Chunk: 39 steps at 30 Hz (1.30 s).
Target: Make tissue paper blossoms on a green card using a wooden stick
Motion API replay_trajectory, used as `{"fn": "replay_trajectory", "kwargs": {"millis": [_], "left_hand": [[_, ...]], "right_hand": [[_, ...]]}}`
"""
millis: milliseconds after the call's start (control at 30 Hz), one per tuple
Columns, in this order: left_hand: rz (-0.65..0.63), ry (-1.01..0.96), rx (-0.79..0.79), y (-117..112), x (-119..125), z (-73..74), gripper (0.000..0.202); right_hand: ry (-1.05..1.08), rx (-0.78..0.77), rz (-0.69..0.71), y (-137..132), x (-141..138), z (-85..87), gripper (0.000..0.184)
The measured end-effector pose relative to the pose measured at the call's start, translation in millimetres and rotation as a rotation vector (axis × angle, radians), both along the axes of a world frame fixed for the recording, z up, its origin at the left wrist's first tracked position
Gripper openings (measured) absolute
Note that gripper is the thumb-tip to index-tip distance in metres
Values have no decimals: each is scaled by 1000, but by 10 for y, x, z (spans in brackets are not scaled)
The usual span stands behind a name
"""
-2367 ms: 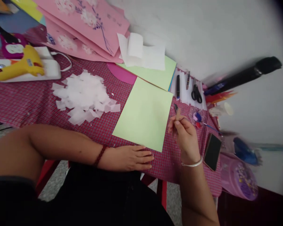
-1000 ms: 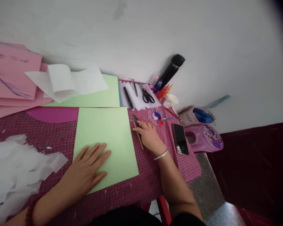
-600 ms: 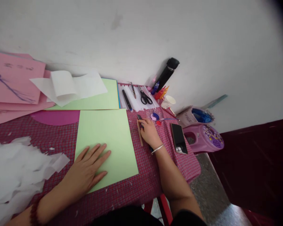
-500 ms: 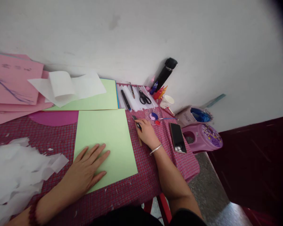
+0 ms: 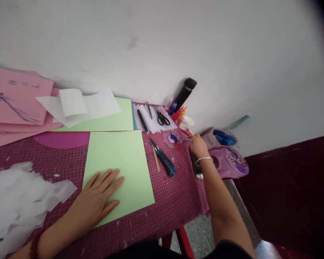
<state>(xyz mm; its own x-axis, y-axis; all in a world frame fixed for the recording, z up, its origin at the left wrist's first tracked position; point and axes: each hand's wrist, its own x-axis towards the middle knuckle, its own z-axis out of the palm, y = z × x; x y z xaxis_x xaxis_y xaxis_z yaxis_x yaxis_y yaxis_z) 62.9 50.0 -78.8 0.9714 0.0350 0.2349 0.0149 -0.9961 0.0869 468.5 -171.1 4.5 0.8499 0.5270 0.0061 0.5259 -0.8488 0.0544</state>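
My left hand (image 5: 102, 196) lies flat, fingers spread, on a light green sheet of paper (image 5: 124, 154). Over at the right, the fingers of my right hand (image 5: 199, 146) are closed at the handle of a thin paintbrush (image 5: 184, 141). The brush's other end rests at a clear palette (image 5: 167, 143) with purple, pink and red paint. Between the sheet and my right hand lie a blue and black utility knife (image 5: 165, 161) and a flat wooden stick (image 5: 156, 160). A phone (image 5: 193, 163) is partly covered by my right hand and wrist.
Scissors (image 5: 162, 119) and a black pen (image 5: 142, 120) rest on white strips. Paint bottles (image 5: 177, 114), a paper cup (image 5: 188, 121) and a black flask (image 5: 184, 94) stand by the wall. Torn white paper (image 5: 18, 201) is heaped at left. A pink stool (image 5: 229, 163) stands beyond the table.
My right hand has let go of the utility knife, leaving it beside the wooden stick, and has moved right to the paintbrush. My left hand stays flat on the green sheet.
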Motion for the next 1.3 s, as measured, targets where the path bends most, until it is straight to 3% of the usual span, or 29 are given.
{"fn": "replay_trajectory", "kwargs": {"millis": [267, 533, 767, 1067, 1300], "left_hand": [[32, 44, -59, 5, -4, -33, 56], [20, 26, -45, 22, -2, -53, 57], [4, -7, 54, 39, 9, -58, 56], [6, -15, 43, 66, 15, -154, 55], [-2, -36, 52, 85, 10, -176, 53]], "right_hand": [[51, -124, 81, 52, 87, -188, 33], [21, -177, -16, 10, 45, -116, 34], [35, -142, -35, 107, -129, -18, 38], [93, -77, -87, -50, -504, -293, 30], [89, 5, -118, -148, -572, -363, 30]]}}
